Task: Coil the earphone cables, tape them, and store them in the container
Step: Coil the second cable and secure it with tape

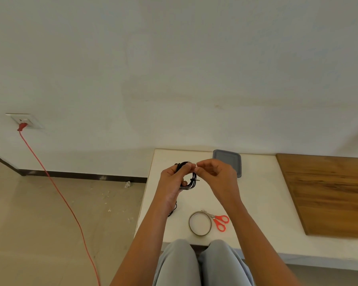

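Taping step, by the look of it. Black coil point(191, 178) up off the table, between the two hands, gripped in the left hand point(174, 178), fingers curled round its left side, thumb on top. Held roughly upright as a loop, flat face toward the camera, long axis running top to bottom. Jack point(197, 179) poking out sideways toward the right wrist. Loose black tail point(172, 211) trailing down below the left wrist to the table.

Right hand point(215, 172) narrowed to a pinch at the coil's top, thumb and forefinger closed on a small pale strip point(196, 166). Probably tape, though too small to be sure. Something greyish at the coil's lower end, under the left fingers; cannot tell what.

Next, most likely: wrapping that strip round the bundled strands without slackening the left grip, or risking the loops springing apart. Then over to the container point(228, 159), grey lid on, just beyond the right hand; needs opening first. Roll point(189, 223) and scissors point(215, 218) lying touching, nearer the body than both hands, beside the right forearm. White table point(256, 193) beneath it all.
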Action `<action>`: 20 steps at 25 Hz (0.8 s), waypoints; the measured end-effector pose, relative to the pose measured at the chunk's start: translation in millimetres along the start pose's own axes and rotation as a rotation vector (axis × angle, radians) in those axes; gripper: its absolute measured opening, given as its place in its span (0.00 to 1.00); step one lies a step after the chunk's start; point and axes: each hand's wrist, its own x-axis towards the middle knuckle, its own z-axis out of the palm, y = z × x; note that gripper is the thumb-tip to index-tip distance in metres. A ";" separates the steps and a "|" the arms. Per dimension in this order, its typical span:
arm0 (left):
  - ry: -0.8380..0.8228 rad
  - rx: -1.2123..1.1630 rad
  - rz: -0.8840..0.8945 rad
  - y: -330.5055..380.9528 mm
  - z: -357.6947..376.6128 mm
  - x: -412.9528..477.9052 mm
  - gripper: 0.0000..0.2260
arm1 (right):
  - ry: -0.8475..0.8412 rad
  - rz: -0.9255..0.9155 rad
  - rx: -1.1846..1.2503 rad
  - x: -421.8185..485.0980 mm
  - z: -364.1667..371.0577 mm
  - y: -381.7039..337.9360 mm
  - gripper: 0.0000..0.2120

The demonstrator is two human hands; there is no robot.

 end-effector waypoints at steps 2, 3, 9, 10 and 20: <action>-0.007 0.017 0.006 0.0 0.0 -3.0 0.06 | 0.026 0.042 -0.003 -2.4 -0.6 -1.7 0.04; -0.009 0.026 0.010 0.3 0.1 -4.6 0.06 | 0.026 0.050 -0.006 -3.1 -1.0 -2.8 0.03; 0.044 0.130 -0.073 1.1 0.9 -6.0 0.23 | -0.126 0.244 0.101 -3.0 -14.9 -8.6 0.04; 0.033 0.149 -0.075 1.1 1.5 -7.2 0.23 | -0.140 0.304 0.172 -3.3 -16.7 -10.5 0.04; -0.198 0.635 0.121 6.5 -0.3 -20.8 0.14 | -0.188 0.590 0.540 -10.1 -5.3 -25.9 0.06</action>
